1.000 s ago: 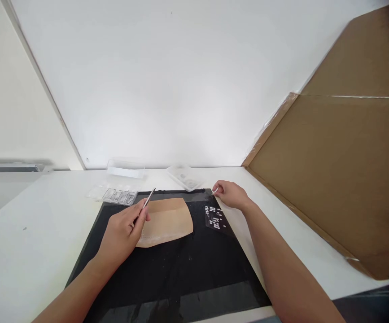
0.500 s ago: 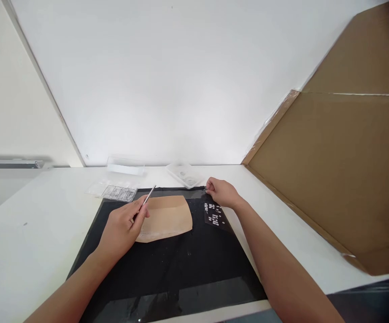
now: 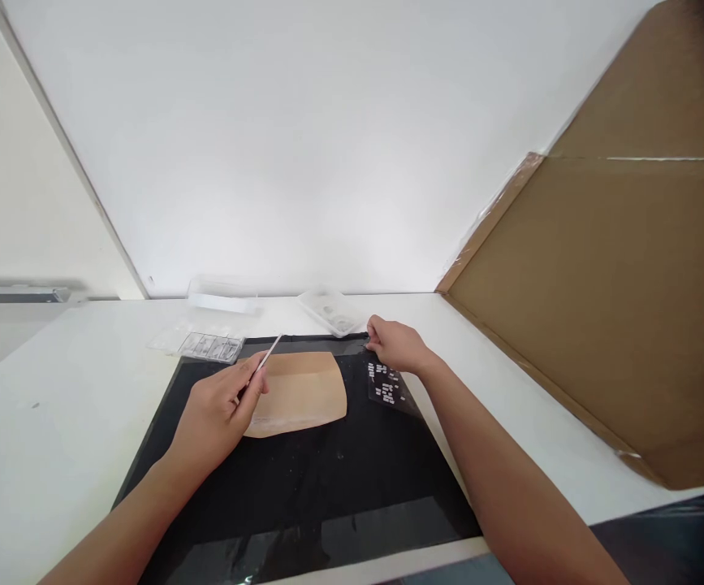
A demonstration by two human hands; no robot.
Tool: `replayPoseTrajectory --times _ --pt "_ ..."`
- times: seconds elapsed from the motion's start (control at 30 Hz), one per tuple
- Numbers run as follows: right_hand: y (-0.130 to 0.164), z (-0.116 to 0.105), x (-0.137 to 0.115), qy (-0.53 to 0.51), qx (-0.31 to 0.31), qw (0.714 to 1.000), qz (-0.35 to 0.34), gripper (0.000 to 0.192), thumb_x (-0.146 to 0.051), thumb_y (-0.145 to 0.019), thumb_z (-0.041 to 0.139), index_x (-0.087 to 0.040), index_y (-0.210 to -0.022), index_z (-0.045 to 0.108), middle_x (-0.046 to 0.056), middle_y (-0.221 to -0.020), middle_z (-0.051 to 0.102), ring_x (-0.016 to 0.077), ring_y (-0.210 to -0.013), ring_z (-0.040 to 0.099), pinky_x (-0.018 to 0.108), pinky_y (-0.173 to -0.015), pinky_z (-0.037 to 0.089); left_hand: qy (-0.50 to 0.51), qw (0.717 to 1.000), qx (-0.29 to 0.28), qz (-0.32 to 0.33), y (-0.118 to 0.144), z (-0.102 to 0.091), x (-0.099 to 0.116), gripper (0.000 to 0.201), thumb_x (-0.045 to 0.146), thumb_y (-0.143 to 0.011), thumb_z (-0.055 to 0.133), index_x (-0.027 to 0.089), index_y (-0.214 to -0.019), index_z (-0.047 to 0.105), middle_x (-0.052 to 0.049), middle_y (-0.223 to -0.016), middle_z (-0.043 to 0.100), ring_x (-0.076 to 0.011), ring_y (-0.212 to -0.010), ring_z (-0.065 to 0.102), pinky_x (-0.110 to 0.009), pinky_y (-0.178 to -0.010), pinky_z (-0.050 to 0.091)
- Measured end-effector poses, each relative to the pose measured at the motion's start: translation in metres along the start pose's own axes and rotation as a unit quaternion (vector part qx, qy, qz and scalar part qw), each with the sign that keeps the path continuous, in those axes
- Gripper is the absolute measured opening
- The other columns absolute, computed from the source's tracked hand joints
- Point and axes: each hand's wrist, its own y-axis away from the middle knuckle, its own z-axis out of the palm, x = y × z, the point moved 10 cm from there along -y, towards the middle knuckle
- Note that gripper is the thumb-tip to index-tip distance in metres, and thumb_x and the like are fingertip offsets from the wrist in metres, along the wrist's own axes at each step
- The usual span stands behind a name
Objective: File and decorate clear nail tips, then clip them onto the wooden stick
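My right hand [image 3: 395,348] has shifted left to pinch the clear sheet [image 3: 386,387]. My left hand [image 3: 221,412] grips tweezers [image 3: 265,361]. Judgement: lift slowly, tips low.

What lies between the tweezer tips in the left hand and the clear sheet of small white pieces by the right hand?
Only the tan pad on the black mat lies between the tweezers and the sheet; it is flat.

Pad [image 3: 303,394] on mat [image 3: 327,479]; sheet [image 3: 388,388] right; trays [image 3: 209,345] behind.
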Motion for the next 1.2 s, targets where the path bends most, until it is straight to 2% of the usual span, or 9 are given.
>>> replayPoseTrajectory --times 0.1,0.23,0.33,0.43,0.5,0.63,0.8,1.07,1.2 --pt "0.002 -0.003 0.010 0.010 -0.006 1.000 0.017 0.019 -0.021 -0.090 0.067 -0.024 -0.098 0.049 0.003 -0.097 0.075 0.0200 -0.086 0.065 0.029 -0.062 0.030 -0.004 1.000 0.000 0.001 -0.001 -0.002 0.002 0.029 0.029 -0.106 0.049 0.017 -0.106 0.075 -0.001 -0.075 0.072 -0.0105 -0.064 0.065 -0.019 -0.054 0.043" --pt "0.007 -0.007 0.019 0.025 -0.009 0.999 0.030 0.022 -0.018 -0.089 0.067 -0.024 -0.099 0.049 0.004 -0.095 0.074 0.0208 -0.084 0.065 0.029 -0.061 0.029 -0.006 1.000 0.015 0.009 0.000 -0.006 0.004 0.028 0.028 -0.106 0.051 0.018 -0.120 0.073 0.001 -0.076 0.071 -0.0099 -0.061 0.063 -0.019 -0.055 0.044" --pt "0.004 -0.002 0.000 0.032 -0.011 0.999 0.003 0.023 -0.018 -0.089 0.067 -0.024 -0.101 0.048 0.004 -0.096 0.074 0.0211 -0.084 0.065 0.030 -0.061 0.029 -0.006 1.000 0.011 0.021 0.000 -0.005 0.006 0.030 0.027 -0.106 0.050 0.018 -0.125 0.072 0.000 -0.078 0.071 -0.0103 -0.064 0.064 -0.019 -0.057 0.044" --pt "-0.002 0.005 -0.025 0.031 -0.015 0.999 -0.028 0.026 -0.017 -0.089 0.067 -0.025 -0.104 0.048 0.004 -0.097 0.074 0.0211 -0.086 0.066 0.030 -0.063 0.029 -0.013 1.000 -0.002 0.026 0.000 -0.002 0.008 0.029 0.027 -0.106 0.049 0.018 -0.117 0.074 0.000 -0.078 0.071 -0.0105 -0.065 0.065 -0.019 -0.057 0.044" --pt "-0.005 0.007 -0.031 0.029 -0.020 0.999 -0.034 0.027 -0.016 -0.088 0.067 -0.025 -0.104 0.048 0.003 -0.096 0.074 0.0209 -0.087 0.066 0.029 -0.063 0.029 -0.015 1.000 -0.002 0.021 -0.001 -0.002 0.006 0.029 0.028 -0.106 0.049 0.017 -0.112 0.075 0.000 -0.076 0.071 -0.0102 -0.064 0.064 -0.019 -0.057 0.044" --pt "-0.003 0.003 -0.013 0.028 -0.025 0.999 -0.012 0.025 -0.016 -0.086 0.069 -0.024 -0.098 0.049 0.004 -0.095 0.074 0.0215 -0.086 0.066 0.029 -0.062 0.029 -0.014 1.000 0.009 0.000 -0.002 -0.005 0.001 0.029 0.030 -0.106 0.050 0.017 -0.110 0.076 0.000 -0.074 0.071 -0.0101 -0.063 0.064 -0.019 -0.057 0.045" --pt "0.003 -0.003 0.014 0.016 -0.023 1.000 0.013 0.021 -0.016 -0.089 0.065 -0.024 -0.094 0.047 0.002 -0.092 0.074 0.0190 -0.083 0.065 0.028 -0.061 0.031 0.002 1.000 0.007 0.004 0.000 -0.005 0.000 0.035 0.030 -0.106 0.049 0.018 -0.131 0.070 -0.001 -0.080 0.072 -0.0103 -0.063 0.064 -0.018 -0.056 0.046" --pt "0.000 0.006 -0.023 0.023 -0.017 1.000 -0.009 0.019 -0.017 -0.088 0.066 -0.025 -0.102 0.056 0.003 -0.098 0.075 0.0200 -0.086 0.065 0.029 -0.062 0.031 0.001 1.000 0.000 0.008 -0.001 -0.005 0.004 0.031 0.027 -0.106 0.048 0.018 -0.121 0.074 -0.001 -0.081 0.072 -0.0106 -0.066 0.065 -0.019 -0.059 0.047" --pt "0.000 0.003 -0.006 0.022 -0.012 0.999 0.025 0.019 -0.020 -0.090 0.065 -0.027 -0.108 0.063 0.003 -0.103 0.077 0.0214 -0.095 0.067 0.030 -0.065 0.034 -0.004 1.000 0.006 0.010 -0.002 -0.006 0.006 0.027 0.027 -0.106 0.050 0.018 -0.112 0.075 0.000 -0.077 0.071 -0.0103 -0.064 0.063 -0.019 -0.061 0.046"
